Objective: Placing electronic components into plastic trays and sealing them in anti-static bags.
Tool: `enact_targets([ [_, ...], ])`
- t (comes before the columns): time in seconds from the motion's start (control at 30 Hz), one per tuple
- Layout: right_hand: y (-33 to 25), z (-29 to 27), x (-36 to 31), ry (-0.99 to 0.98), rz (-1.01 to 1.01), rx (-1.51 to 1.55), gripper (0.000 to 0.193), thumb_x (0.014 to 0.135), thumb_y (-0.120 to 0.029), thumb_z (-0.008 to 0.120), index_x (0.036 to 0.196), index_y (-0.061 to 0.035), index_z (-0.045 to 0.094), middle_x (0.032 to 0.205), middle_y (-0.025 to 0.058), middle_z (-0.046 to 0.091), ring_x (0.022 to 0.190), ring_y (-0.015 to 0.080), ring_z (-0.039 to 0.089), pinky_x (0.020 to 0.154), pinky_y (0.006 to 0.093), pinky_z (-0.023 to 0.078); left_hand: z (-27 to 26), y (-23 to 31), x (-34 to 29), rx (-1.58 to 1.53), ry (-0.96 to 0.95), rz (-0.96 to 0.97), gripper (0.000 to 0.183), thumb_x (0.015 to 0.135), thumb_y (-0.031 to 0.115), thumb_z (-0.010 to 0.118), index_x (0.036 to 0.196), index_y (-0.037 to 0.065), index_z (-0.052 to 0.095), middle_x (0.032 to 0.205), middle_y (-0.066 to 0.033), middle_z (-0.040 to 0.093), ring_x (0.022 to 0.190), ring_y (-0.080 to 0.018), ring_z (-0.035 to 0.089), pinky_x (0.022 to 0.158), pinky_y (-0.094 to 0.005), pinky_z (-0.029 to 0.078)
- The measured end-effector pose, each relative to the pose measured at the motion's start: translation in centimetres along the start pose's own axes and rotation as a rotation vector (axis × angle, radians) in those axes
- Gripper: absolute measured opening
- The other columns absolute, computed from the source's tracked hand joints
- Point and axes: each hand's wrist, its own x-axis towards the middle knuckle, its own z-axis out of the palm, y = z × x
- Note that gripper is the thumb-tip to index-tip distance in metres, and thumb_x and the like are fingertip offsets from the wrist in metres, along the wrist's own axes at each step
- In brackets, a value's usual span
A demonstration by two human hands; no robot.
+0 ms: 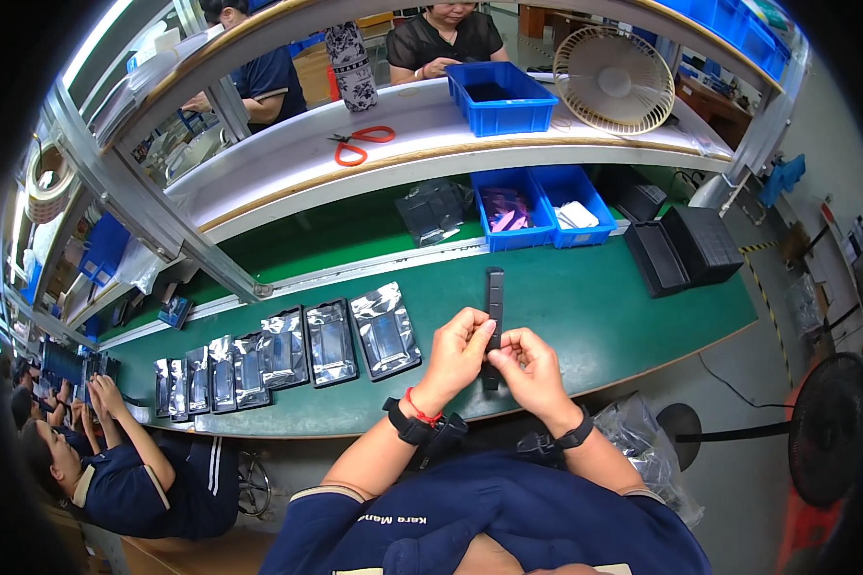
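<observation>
Green tabletop (604,321) beneath, both hands (455,355) pinch one black strip (495,292), close together.

A black strip (495,295), seemingly segmented, points forward between the fingers (474,331).

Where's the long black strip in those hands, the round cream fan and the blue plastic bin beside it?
Long black strip (496,293): head view, on its upper part.
Round cream fan (625,83): head view, on its middle hub.
Blue plastic bin (512,119): head view, on its front wall.
</observation>
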Motion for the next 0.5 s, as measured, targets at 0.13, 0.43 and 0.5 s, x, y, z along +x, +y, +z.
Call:
enact_targets([
  [0.13, -0.1, -1.0, 0.3, -0.033, 0.048, 0.079, 0.01, 0.091, -0.007, 0.056, 0.083, -0.0009, 0.057, 0.074, -0.0044, 0.054, 0.065, 0.0024, 0.046, 0.058, 0.0201, 0.04, 0.7, 1.0, -0.4, 0.094, -0.012, -0.013, 0.011, 0.091, 0.01, 0.058, 0.085, 0.001, 0.056, 0.065, 0.0012, 0.055, 0.055, -0.0031, 0.049, 0.047, -0.0193, 0.04],
  [0.43, 3.6, -7.8, 3.1, 0.244, 0.301, 0.311, 0.017, 0.097, -0.019, 0.048, 0.084, -0.0092, 0.053, 0.071, -0.0056, 0.049, 0.06, 0.0035, 0.042, 0.053, 0.0189, 0.035, -1.5, 0.7, 2.2, 0.522, 0.397, 0.141, 0.015, 0.085, 0.012, 0.063, 0.076, 0.0, 0.058, 0.055, -0.0053, 0.056, 0.05, -0.0106, 0.052, 0.047, -0.0278, 0.041],
  [0.5, 3.9, -8.4, 4.3, 0.167, 0.378, 0.221, 0.018, 0.096, -0.02, 0.049, 0.084, -0.0081, 0.053, 0.07, -0.0054, 0.049, 0.059, 0.0038, 0.043, 0.052, 0.0196, 0.035, -2.5, 0.4, 3.2, 0.801, 0.361, 0.132, 0.023, 0.079, 0.018, 0.068, 0.067, 0.001, 0.058, 0.051, -0.0119, 0.057, 0.047, -0.027, 0.058, 0.048, -0.0351, 0.045],
])
